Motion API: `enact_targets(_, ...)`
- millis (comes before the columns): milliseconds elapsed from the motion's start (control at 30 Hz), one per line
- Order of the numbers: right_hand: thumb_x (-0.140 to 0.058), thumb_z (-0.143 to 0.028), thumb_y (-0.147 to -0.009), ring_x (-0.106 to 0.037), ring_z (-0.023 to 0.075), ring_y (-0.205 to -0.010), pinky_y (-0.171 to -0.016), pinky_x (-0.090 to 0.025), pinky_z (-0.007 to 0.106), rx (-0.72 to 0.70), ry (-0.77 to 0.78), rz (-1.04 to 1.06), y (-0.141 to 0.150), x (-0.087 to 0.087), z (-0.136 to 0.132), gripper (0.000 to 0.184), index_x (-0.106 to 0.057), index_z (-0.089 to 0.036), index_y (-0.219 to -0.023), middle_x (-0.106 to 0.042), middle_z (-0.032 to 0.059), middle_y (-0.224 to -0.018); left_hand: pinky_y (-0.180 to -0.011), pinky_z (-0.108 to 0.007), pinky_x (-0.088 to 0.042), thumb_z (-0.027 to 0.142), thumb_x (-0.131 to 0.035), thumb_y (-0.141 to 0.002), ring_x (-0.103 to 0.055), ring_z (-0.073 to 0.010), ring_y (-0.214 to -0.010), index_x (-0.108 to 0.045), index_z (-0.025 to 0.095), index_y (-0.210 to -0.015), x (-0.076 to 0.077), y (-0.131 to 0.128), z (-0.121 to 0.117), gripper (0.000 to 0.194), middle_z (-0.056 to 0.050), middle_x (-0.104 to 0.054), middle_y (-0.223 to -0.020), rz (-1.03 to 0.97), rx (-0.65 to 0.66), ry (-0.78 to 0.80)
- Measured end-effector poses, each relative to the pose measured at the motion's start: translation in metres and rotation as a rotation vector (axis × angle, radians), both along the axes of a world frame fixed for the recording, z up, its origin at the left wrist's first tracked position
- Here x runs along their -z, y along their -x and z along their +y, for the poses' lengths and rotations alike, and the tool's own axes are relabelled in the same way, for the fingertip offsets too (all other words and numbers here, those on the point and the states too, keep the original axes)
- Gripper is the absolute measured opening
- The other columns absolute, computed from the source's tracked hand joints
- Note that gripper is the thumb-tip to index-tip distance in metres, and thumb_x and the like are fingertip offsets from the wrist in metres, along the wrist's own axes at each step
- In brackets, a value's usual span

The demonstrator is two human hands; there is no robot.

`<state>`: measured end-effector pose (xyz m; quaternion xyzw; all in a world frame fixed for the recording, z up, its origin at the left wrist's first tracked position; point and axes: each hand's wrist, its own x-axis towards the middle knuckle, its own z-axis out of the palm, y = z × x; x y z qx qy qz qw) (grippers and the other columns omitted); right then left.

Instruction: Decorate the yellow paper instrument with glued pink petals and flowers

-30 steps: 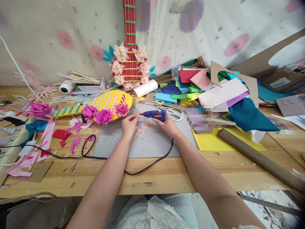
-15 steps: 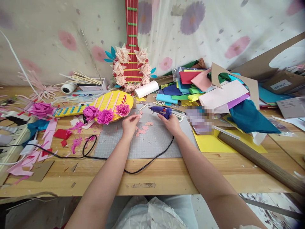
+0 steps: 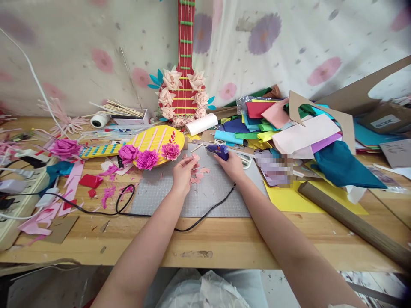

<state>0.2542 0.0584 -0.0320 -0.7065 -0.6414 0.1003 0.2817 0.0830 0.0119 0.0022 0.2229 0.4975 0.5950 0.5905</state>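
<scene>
Over a gray cutting mat point(image 3: 221, 194) on a wooden desk point(image 3: 237, 244), the left hand point(image 3: 182, 174) pinches a small pink paper piece point(image 3: 196, 158) between its fingers. The right hand point(image 3: 233, 165) grips a blue glue gun point(image 3: 218, 150) near pink scraps point(image 3: 198, 176).

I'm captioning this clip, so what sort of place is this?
Probably a craft workspace: there's a glue gun in the right hand, a cutting mat and a pile of colored sheets.

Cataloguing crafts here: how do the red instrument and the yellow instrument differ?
The red instrument stands upright; the yellow instrument lies down. The red one wears peach flowers; the yellow one, bright pink flowers. The red one's neck has green bars; the yellow one's, blue bars. Both have flowers and bars.
</scene>
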Motion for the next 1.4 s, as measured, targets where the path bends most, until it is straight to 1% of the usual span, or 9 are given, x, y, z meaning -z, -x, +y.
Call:
enact_targets(100, -0.057, -0.053, -0.072, -0.054, 0.0266, -0.091, -0.077, -0.039, 0.037, 0.060, -0.188, 0.001, -0.006, -0.001, -0.016, 0.042, -0.056, -0.015, -0.089, -0.062, 0.0145, -0.094, -0.054, -0.017, -0.047, 0.011, -0.068, -0.067, -0.062, -0.0069, -0.059, -0.063, 0.014, -0.077, -0.003, 0.000, -0.001, 0.012, -0.001, -0.065, -0.070, -0.215, -0.038, 0.079)
enact_targets(167, -0.058, -0.052, -0.070, -0.053, 0.0244, -0.087, -0.075, -0.039, 0.036, 0.103, -0.222, 0.053, -0.005, -0.003, -0.030, 0.037, -0.053, -0.017, -0.082, -0.060, 0.0113, -0.087, -0.056, -0.016, -0.048, 0.009, -0.064, -0.071, -0.062, -0.0064, -0.061, -0.063, 0.014, -0.080, -0.005, -0.001, -0.002, 0.010, -0.001, -0.065, -0.071, -0.345, -0.056, 0.119)
enact_targets(300, -0.058, -0.047, -0.071, -0.048, 0.0140, -0.063, -0.061, -0.038, 0.028, -0.102, -0.080, 0.370, 0.016, -0.013, -0.049, 0.029, -0.048, -0.020, -0.073, -0.055, 0.0012, -0.071, -0.048, -0.011, -0.043, 0.011, -0.060, -0.076, -0.056, -0.0022, -0.051, -0.062, 0.012, -0.078, -0.010, -0.005, -0.003, 0.002, 0.001, -0.061, -0.063, -0.549, -0.066, 0.206)
enact_targets(467, -0.062, -0.042, -0.068, -0.052, 0.0118, -0.063, -0.061, -0.041, 0.027, -0.325, 0.036, 0.748, 0.058, -0.028, -0.047, 0.025, -0.053, -0.019, -0.075, -0.058, 0.0002, -0.073, -0.039, -0.010, -0.038, 0.013, -0.060, -0.077, -0.049, -0.0016, -0.043, -0.059, 0.012, -0.073, -0.018, -0.009, -0.005, 0.004, 0.004, -0.052, -0.055, -0.600, -0.071, 0.217)
enact_targets(600, -0.064, -0.040, -0.066, -0.055, 0.0103, -0.058, -0.054, -0.044, 0.025, -0.349, 0.181, 1.109, 0.085, -0.040, -0.045, 0.026, -0.055, -0.020, -0.080, -0.062, -0.0013, -0.072, -0.033, -0.009, -0.030, 0.012, -0.058, -0.078, -0.039, 0.0000, -0.035, -0.058, 0.013, -0.073, -0.022, -0.002, -0.006, 0.006, 0.006, -0.045, -0.049, -0.650, -0.067, 0.140)
enact_targets(733, -0.066, -0.035, -0.064, -0.052, 0.0070, -0.048, -0.047, -0.043, 0.021, -0.309, 0.219, 1.320, 0.104, -0.047, -0.045, 0.023, -0.055, -0.019, -0.077, -0.060, -0.0045, -0.062, -0.031, -0.009, -0.027, 0.012, -0.057, -0.079, -0.035, 0.0002, -0.033, -0.057, 0.013, -0.072, -0.020, 0.006, -0.004, 0.008, 0.007, -0.041, -0.047, -0.704, -0.062, 0.074)
enact_targets(900, -0.066, -0.032, -0.063, -0.048, 0.0045, -0.043, -0.042, -0.043, 0.017, -0.257, 0.199, 1.408, 0.117, -0.048, -0.040, 0.019, -0.054, -0.019, -0.071, -0.056, -0.0063, -0.055, -0.031, -0.009, -0.026, 0.012, -0.055, -0.080, -0.035, 0.0008, -0.034, -0.055, 0.013, -0.067, -0.017, 0.012, -0.001, 0.013, 0.007, -0.042, -0.049, -0.723, -0.077, 0.054)
enact_targets(1100, -0.068, -0.030, -0.060, -0.047, 0.0039, -0.042, -0.036, -0.037, 0.014, -0.208, 0.183, 1.491, 0.125, -0.051, -0.039, 0.025, -0.054, -0.019, -0.077, -0.055, -0.0072, -0.057, -0.031, -0.009, -0.025, 0.013, -0.055, -0.081, -0.033, 0.0011, -0.034, -0.052, 0.013, -0.066, -0.020, 0.011, -0.002, 0.015, 0.007, -0.040, -0.049, -0.725, -0.079, 0.024)
enact_targets(1400, -0.065, -0.030, -0.060, -0.045, 0.0051, -0.045, -0.038, -0.035, 0.017, -0.150, 0.164, 1.451, 0.127, -0.049, -0.039, 0.021, -0.053, -0.020, -0.073, -0.053, -0.0062, -0.058, -0.034, -0.010, -0.025, 0.016, -0.060, -0.076, -0.033, 0.0011, -0.036, -0.053, 0.013, -0.067, -0.018, 0.007, -0.007, 0.011, 0.007, -0.038, -0.051, -0.600, -0.070, 0.041)
